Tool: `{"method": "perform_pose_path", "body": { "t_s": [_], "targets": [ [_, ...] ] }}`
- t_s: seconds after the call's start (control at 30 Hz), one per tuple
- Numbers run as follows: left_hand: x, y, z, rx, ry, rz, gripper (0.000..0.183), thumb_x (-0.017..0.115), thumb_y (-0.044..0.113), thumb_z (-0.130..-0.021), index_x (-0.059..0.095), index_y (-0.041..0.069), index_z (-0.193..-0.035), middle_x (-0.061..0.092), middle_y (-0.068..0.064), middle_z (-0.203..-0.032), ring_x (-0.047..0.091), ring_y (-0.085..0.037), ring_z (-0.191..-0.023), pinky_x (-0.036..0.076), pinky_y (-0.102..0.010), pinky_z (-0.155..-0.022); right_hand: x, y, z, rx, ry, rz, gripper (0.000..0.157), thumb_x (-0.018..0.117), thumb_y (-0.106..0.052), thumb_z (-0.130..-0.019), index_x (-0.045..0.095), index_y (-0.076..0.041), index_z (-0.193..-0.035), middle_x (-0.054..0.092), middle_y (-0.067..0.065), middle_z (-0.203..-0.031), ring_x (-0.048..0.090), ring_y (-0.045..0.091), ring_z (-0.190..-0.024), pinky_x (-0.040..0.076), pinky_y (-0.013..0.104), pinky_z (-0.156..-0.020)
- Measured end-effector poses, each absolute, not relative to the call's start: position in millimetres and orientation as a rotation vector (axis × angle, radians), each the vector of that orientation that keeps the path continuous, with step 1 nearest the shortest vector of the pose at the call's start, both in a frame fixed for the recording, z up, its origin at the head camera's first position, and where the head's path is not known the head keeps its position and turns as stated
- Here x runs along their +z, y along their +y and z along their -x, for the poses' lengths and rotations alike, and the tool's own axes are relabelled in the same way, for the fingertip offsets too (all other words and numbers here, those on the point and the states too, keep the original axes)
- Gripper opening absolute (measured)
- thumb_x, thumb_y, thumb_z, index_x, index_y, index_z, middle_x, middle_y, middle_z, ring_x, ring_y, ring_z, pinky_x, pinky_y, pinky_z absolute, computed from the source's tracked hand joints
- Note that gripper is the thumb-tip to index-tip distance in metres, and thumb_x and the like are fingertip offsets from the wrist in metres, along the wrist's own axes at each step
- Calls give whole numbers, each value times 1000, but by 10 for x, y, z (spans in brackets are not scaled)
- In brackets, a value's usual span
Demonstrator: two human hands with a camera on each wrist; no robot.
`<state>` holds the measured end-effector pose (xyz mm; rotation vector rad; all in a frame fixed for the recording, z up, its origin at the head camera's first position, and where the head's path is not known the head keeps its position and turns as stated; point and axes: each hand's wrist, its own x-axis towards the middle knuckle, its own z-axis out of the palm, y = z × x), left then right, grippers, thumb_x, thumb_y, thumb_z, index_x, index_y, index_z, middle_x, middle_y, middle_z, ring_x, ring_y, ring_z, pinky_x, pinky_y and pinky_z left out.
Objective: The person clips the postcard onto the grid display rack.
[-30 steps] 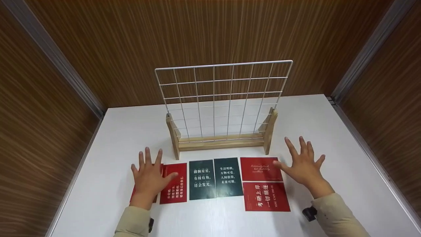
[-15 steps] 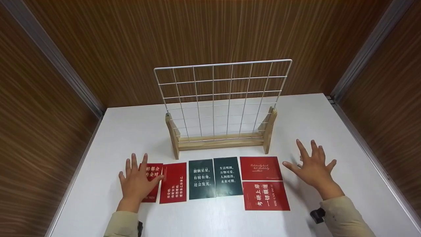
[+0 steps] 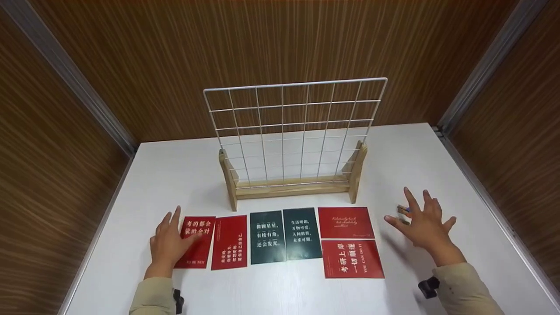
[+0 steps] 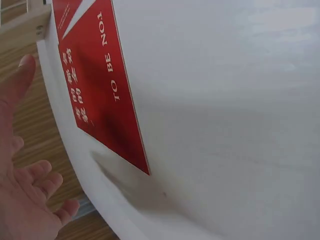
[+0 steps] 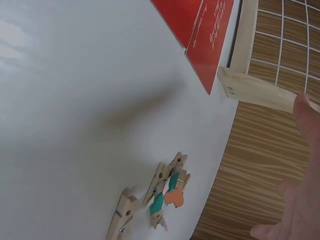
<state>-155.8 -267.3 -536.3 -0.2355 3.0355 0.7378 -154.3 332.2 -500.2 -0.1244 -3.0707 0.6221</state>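
My left hand (image 3: 165, 245) hovers by the leftmost red card (image 3: 197, 251), its thumb over the card's edge, holding nothing. Beside that card lie a second red card (image 3: 227, 251), a dark green card (image 3: 267, 257) and another green card (image 3: 302, 251). Two more red cards, one (image 3: 345, 234) above the other (image 3: 353, 272), end the row on the right. With fingers spread, my right hand (image 3: 426, 229) is raised above the white surface and holds nothing. Several wooden clothespins (image 5: 156, 184), some with coloured shapes, lie under it; in the head view they are mostly hidden.
A white wire grid (image 3: 282, 126) stands in a wooden base (image 3: 293, 189) behind the cards. Wood-grain panels (image 3: 280, 43) enclose the white table (image 3: 262, 293) at the back and both sides.
My left hand has moved left, uncovering more of the leftmost red card. My right hand has moved right, away from the red cards, and part of a clothespin now shows beside it.
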Motion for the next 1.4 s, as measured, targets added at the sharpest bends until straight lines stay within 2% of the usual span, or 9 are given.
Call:
{"method": "perform_pose_path", "body": {
  "t_s": [0.17,0.53,0.73,0.9,1.1,1.4],
  "targets": [
    [-5401,-2754,1574,857,2975,291,98,77,32,-80,15,8,-152,24,-29,-148,22,-49,-133,24,-69,-98,-5023,3376,1528,621,-3102,140,103,55,-72,-79,7,-20,-154,1,35,-149,-1,58,-132,-9,83,-83],
    [-5439,-2934,1615,1170,2796,386,99,75,20,-83,5,12,-154,22,-27,-150,18,-46,-137,24,-60,-105,-5053,3518,1492,733,-3138,159,105,58,-69,-79,0,-22,-154,-3,35,-149,0,61,-131,-4,83,-83],
    [-5490,-2965,1642,1213,2761,404,98,73,18,-85,4,12,-153,27,-28,-148,22,-44,-136,25,-58,-105,-5082,3630,1513,795,-3165,180,109,61,-68,-78,-3,-21,-153,-3,37,-148,3,63,-128,5,80,-83],
    [-5542,-2960,1673,1285,2729,429,96,72,16,-86,5,10,-153,26,-28,-148,23,-43,-136,26,-55,-106,-5128,3700,1556,801,-3174,190,110,64,-66,-77,0,-18,-153,6,38,-145,10,64,-125,14,76,-82],
    [-5551,-2927,1681,1334,2711,459,93,72,17,-86,9,8,-153,32,-29,-145,25,-44,-135,27,-56,-105,-5211,3768,1598,808,-3163,191,105,64,-62,-80,6,-13,-153,17,38,-142,18,63,-123,20,71,-79],
    [-5562,-2896,1677,1326,2728,485,86,71,15,-87,14,3,-151,34,-28,-144,28,-43,-134,30,-54,-104,-5309,3883,1631,867,-3174,248,100,57,-64,-84,12,-6,-151,19,41,-139,21,64,-120,23,69,-76]
  ]
}}
